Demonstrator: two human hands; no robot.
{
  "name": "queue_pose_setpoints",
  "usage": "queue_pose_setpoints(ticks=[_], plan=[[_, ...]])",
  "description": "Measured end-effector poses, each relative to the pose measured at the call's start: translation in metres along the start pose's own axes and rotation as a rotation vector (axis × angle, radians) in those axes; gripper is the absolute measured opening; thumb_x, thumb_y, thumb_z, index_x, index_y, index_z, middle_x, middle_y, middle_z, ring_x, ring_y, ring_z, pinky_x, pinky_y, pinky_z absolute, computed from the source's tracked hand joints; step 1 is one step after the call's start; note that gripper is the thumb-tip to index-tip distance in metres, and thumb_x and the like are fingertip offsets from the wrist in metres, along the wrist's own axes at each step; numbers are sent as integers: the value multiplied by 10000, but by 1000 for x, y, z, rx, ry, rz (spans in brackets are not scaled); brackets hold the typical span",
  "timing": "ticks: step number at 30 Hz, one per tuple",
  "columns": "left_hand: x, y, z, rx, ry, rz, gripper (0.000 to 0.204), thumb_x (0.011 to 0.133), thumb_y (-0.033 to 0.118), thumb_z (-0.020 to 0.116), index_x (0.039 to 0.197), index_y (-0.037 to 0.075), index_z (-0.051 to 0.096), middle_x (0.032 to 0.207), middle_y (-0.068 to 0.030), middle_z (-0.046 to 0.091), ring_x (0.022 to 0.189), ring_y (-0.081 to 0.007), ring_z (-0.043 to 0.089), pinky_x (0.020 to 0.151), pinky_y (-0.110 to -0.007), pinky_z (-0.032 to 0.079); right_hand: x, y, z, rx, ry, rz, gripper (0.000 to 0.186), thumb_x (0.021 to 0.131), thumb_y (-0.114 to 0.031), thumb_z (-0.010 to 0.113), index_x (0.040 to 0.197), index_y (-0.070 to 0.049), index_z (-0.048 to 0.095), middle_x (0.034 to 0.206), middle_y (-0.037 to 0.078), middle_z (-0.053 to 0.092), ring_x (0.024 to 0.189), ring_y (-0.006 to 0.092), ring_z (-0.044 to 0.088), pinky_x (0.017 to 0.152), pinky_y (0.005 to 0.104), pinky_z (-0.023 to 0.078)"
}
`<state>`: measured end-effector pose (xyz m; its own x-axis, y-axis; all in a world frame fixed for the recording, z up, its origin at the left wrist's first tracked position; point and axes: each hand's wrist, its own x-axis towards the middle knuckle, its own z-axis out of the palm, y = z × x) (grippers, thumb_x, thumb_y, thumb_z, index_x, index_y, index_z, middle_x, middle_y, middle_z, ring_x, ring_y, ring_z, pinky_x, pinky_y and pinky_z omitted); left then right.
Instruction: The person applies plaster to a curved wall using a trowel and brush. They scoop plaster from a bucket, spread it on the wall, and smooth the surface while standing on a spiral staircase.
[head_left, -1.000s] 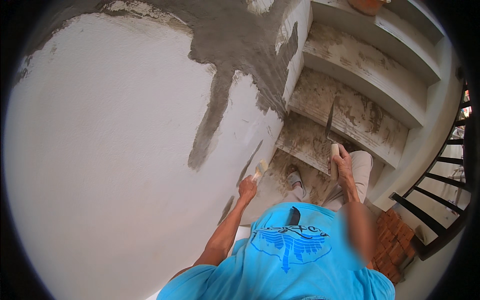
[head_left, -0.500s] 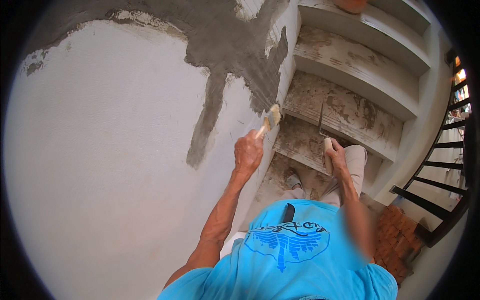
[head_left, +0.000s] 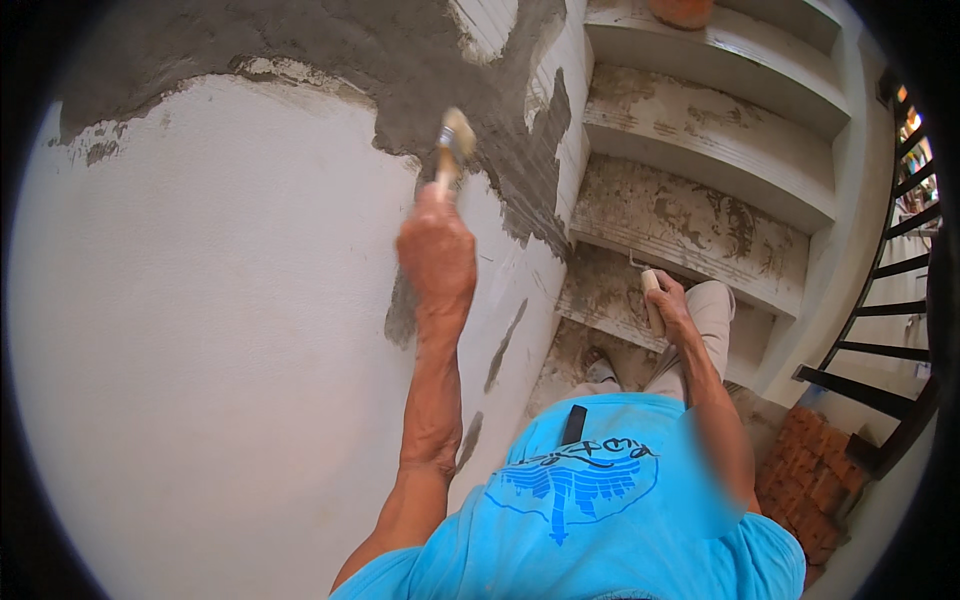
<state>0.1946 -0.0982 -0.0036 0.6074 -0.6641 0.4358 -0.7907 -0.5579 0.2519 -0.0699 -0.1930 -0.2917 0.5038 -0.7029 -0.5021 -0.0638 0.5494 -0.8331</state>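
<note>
My left hand (head_left: 437, 255) is closed around the handle of a paintbrush (head_left: 456, 140). Its pale bristles are over the dark grey mortar patch (head_left: 320, 50) on the white wall (head_left: 220, 280); whether they touch is hard to tell. A grey mortar strip running down the wall is partly covered by my left hand. Close to my bent knee, my right hand (head_left: 672, 302) grips the light-coloured handle of a trowel (head_left: 653, 305). Only the trowel's thin metal neck shows plainly, its blade hardly visible at this angle.
Mortar-smeared stairs (head_left: 690, 200) climb away to the right of the wall. An orange-red bucket (head_left: 683, 10) stands on an upper step. Dark railing bars (head_left: 885, 350) line the right side, with stacked reddish bricks (head_left: 805, 475) below. Narrow grey streaks (head_left: 505, 345) mark the lower wall.
My left hand has moved the brush up and left, from the wall's edge by the steps onto the mortar patch. The trowel in my right hand has turned, its blade less visible.
</note>
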Motion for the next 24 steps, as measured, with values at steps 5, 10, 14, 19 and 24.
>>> queue_pose_setpoints(ticks=[5, 10, 14, 19, 24], plan=[[-9, 6, -34, -133, 57, -10, 208, 993, 140, 503, 994, -22, 632, 705, -165, 629, 595, -278, 606, 579, -439, 469, -6, -7, -1, 8, -1, -20, 393, 747, -77, 573, 1137, -35, 590, 736, 60, 562, 523, 164, 549, 441, 317, 458], [-19, -9, 4, 114, -259, 14, 163, 953, 120, 547, 905, -21, 612, 706, -216, 634, 652, -383, 644, 590, -483, 491, -8, -3, 0, -27, -24, -2, 378, 747, -77, 570, 1121, -34, 593, 748, 64, 567, 528, 159, 548, 436, 313, 448], [-10, -17, 6, 84, -81, 72, 232, 1006, 145, 473, 1019, -18, 637, 668, -151, 607, 557, -256, 586, 531, -439, 445, -7, 0, -8, -64, -11, -29, 394, 744, -74, 571, 1135, -32, 592, 770, 65, 571, 547, 151, 549, 435, 306, 441], [-26, 9, -76, -287, 256, -95, 260, 986, 121, 501, 1156, -34, 621, 718, -162, 639, 619, -255, 620, 573, -424, 465, -19, -14, 17, -232, -47, -224, 433, 760, -94, 571, 1189, -34, 580, 807, 70, 583, 680, 175, 591, 576, 343, 482], [-91, -25, -74, -298, -161, -45, 271, 955, 115, 545, 1184, -19, 601, 700, -183, 629, 595, -333, 599, 554, -445, 445, -20, -26, 82, -472, -92, -548, 396, 786, -156, 586, 1160, -35, 537, 805, 162, 587, 729, 302, 628, 673, 435, 486]])
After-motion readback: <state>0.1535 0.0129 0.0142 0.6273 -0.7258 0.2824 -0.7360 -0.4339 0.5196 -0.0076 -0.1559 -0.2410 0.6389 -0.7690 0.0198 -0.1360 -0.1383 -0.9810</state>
